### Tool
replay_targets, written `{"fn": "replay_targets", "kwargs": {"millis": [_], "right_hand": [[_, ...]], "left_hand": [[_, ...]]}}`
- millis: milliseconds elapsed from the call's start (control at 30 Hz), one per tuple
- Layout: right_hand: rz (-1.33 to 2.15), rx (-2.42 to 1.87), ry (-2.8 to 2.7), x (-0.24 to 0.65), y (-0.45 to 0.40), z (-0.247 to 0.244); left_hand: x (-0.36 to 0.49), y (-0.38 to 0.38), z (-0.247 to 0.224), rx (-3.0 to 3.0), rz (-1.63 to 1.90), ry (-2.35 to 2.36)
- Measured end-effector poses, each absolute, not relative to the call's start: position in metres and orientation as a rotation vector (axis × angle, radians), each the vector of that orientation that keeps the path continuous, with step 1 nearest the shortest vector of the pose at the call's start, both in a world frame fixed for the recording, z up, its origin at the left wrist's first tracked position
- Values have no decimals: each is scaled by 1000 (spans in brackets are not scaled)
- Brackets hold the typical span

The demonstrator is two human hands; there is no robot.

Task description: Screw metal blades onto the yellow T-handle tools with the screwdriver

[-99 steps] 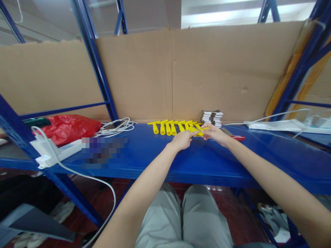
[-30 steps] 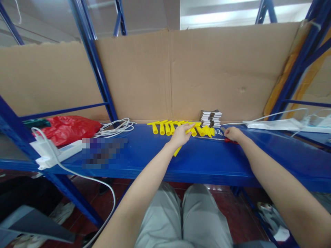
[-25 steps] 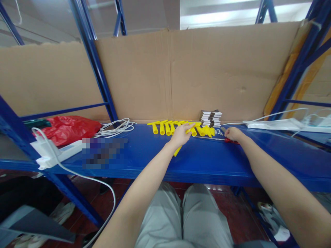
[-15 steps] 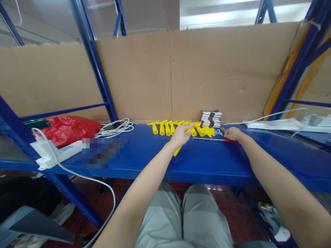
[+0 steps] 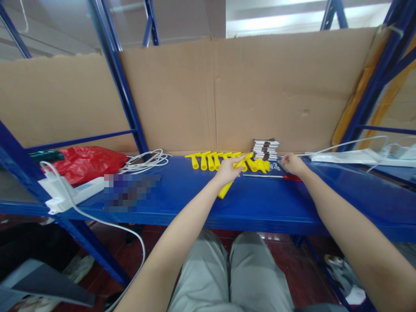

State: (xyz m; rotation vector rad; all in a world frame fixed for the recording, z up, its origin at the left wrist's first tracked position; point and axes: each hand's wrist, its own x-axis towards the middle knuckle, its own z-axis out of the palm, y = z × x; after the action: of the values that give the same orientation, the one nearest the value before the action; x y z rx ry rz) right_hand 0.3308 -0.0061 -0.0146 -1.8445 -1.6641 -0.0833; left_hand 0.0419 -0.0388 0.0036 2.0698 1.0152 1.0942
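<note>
My left hand [image 5: 228, 171] is closed on a yellow T-shaped piece [image 5: 225, 190], whose round end sticks out below the palm. Behind it a row of similar yellow pieces [image 5: 204, 162] lies along the back of the blue shelf. My right hand [image 5: 291, 164] has its fingers drawn together near dark marks on the shelf, and what it holds, if anything, is too small to make out. Just in front of it lies a screwdriver [image 5: 290, 177] with a red handle and a thin shaft pointing left. A stack of white and brown pieces [image 5: 265, 149] stands between my hands at the back.
To the left are a red plastic bag [image 5: 91, 164], coiled white cables [image 5: 146, 161] and a white power strip [image 5: 87, 190]. Another white strip [image 5: 347, 157] with a cable lies at the right. Cardboard [image 5: 260, 91] and blue posts stand behind the blue shelf [image 5: 260, 203].
My right hand has lifted slightly and moved back from the screwdriver handle. The yellow piece under my left hand has turned a little, and more of its round end shows.
</note>
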Motion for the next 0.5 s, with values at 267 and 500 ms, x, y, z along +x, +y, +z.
{"fn": "replay_targets", "kwargs": {"millis": [267, 500], "right_hand": [[125, -1484, -1522, 300, -16, -2], [410, -1223, -1525, 281, -12, -9]], "left_hand": [[47, -44, 2, 1558, 1005, 780], [46, -33, -7, 1346, 891, 721]]}}
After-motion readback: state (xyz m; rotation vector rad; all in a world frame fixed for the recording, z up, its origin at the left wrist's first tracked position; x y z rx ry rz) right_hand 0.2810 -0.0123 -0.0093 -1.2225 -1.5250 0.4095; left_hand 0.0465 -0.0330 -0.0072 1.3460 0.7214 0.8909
